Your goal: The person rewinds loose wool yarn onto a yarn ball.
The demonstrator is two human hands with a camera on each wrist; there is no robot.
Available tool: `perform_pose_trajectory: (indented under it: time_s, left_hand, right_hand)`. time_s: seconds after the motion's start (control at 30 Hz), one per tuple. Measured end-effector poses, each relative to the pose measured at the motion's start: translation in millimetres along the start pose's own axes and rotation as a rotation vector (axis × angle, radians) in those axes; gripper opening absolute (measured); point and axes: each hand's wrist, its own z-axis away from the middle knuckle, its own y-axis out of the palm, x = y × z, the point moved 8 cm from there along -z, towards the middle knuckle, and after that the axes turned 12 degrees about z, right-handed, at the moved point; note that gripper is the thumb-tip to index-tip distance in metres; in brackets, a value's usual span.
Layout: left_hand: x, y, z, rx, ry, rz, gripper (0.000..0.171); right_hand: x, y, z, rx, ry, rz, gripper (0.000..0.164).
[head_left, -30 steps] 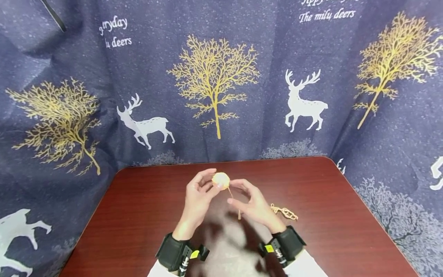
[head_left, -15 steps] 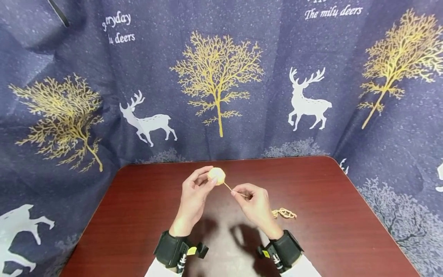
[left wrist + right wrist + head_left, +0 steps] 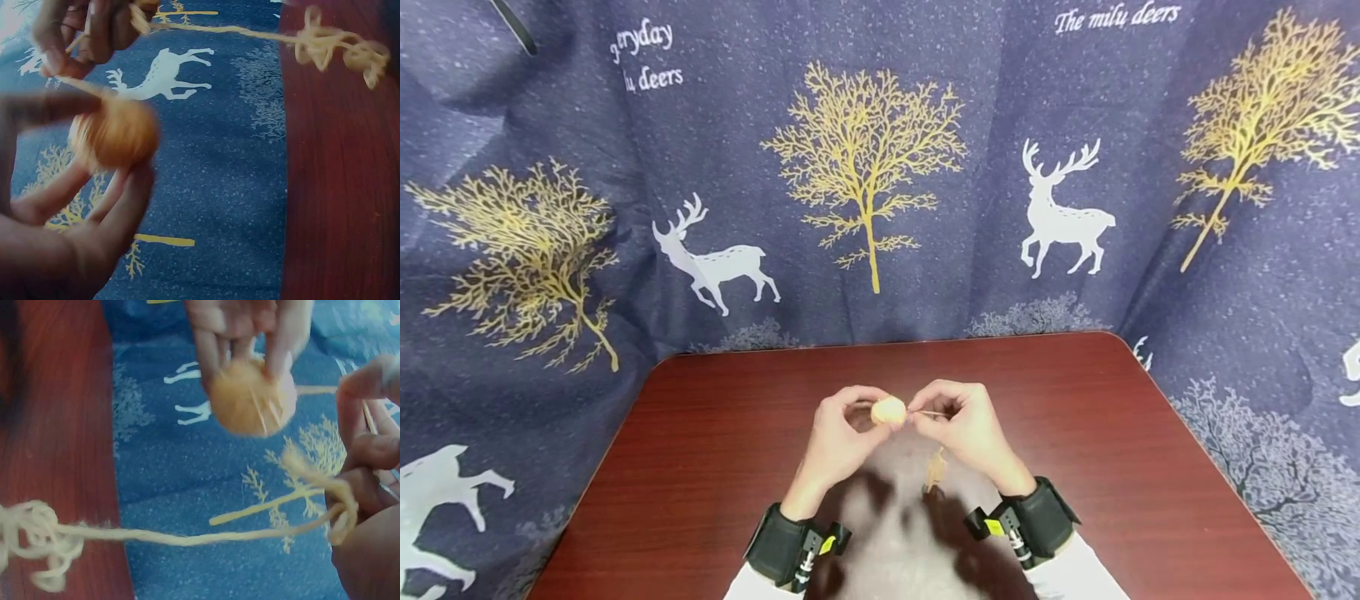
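A small ball of pale yellow-orange yarn [image 3: 889, 412] is held up over the table by my left hand [image 3: 844, 433], its thumb and fingers around the ball. Just to the right, my right hand [image 3: 964, 423] pinches the yarn strand [image 3: 315, 390] that runs off the ball. From the right hand the loose end trails away to a tangled clump of yarn [image 3: 340, 47], which hangs below that hand in the head view. In the left wrist view the ball and the left fingers are blurred.
The dark red-brown table [image 3: 737, 417] lies beneath both hands. Behind it hangs a blue curtain [image 3: 925, 275] printed with white deer and yellow trees. Each wrist wears a black strap with a small camera.
Both hands have come close together again, the ball shifting right and lower. The tangled clump, earlier right of the right wrist, now hangs below the right hand.
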Motion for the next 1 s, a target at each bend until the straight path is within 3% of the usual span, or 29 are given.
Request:
perform_pose_trajectory:
  time_s: [0.07,0.2,0.37,0.43,0.53,0.7,0.77,0.87,1.0]
  left_hand:
    - [2.9,9.3,3.8,0.132,-0.052,0.044,0.03]
    - [1.6,23.1,12.1,0.336,-0.116,0.25,0.034]
    - [-5.8,28.4,16.8,0.433,-0.118,0.516,0.038]
    - [-6.3,26.5,16.8,0.422,-0.125,0.56,0.036]
    - [-4.3,12.6,11.6,0.279,-0.134,0.602,0.031]
    - [5.7,-29.7,-0.4,-0.218,-0.143,0.751,0.025]
    - [8.6,-40.9,-2.2,-0.369,-0.126,0.827,0.022]
    - [10.1,-46.6,-4.6,-0.474,-0.097,0.929,0.018]
    - [12.4,-43.2,-7.3,-0.521,-0.067,0.994,0.022]
  right_hand:
    - [-3.8,-2.0,-2.1,0.021,0.014,-0.059,0.013]
    - [-13.0,-2.2,-2.1,0.059,0.05,-0.121,0.01]
    - [-24.9,2.1,-0.8,0.095,0.119,-0.165,0.009]
    - [-26.4,1.3,-0.6,0.101,0.127,-0.178,0.01]
    - [-24.7,-6.7,-0.3,0.077,0.103,-0.188,0.009]
    - [-14.8,-21.0,4.3,0.068,0.019,-0.192,0.009]
    - [-9.9,-19.0,8.1,0.111,-0.011,-0.184,0.014]
    - [-4.4,-10.3,13.6,0.166,-0.045,-0.107,0.018]
    - [-2.4,3.1,19.2,0.196,-0.064,-0.012,0.018]
